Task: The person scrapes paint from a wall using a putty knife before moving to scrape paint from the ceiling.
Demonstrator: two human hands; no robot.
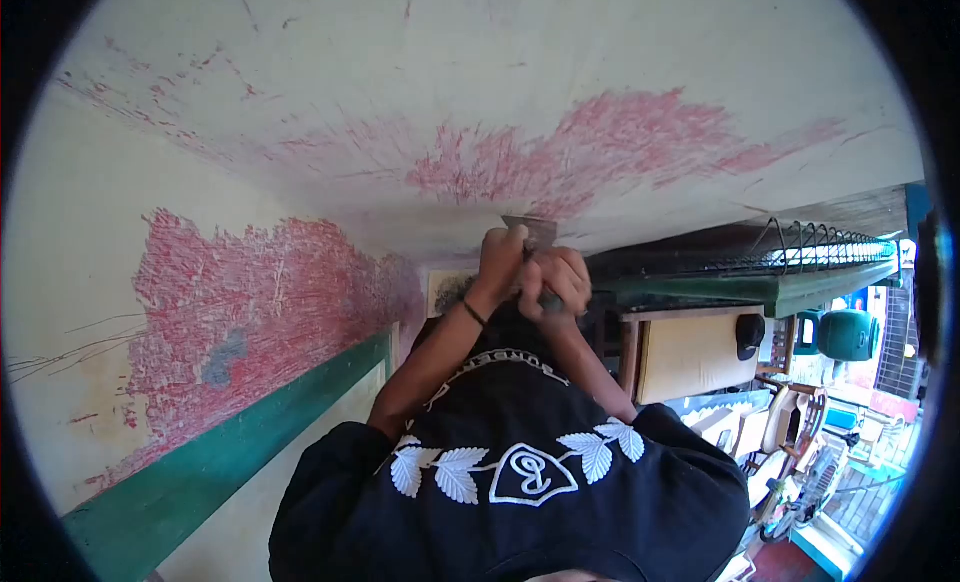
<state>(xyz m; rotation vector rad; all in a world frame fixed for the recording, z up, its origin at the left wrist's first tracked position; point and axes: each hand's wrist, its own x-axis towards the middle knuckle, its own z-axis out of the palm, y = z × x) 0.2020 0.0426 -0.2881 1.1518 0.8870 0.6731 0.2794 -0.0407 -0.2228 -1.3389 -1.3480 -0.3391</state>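
Observation:
A scraper [538, 228] with a flat metal blade meets the pale wall [640, 42] at the lower edge of a scraped patch [640, 132] where red shows through. My left hand [503, 260] is closed at the base of the blade, a dark band around its wrist. Close beside it, my right hand [558, 284] is wrapped around what seems to be the handle, mostly hidden by the fingers. Both hands are in front of my black shirt [420, 512], near the wall.
On the left wall, a large rough red patch [250, 292] lies above a green band [240, 462]. To the right are a green ledge [700, 290] with a wire rack [810, 247], a tan panel [690, 357] with a dark cap [750, 336], and several chairs and household items farther off.

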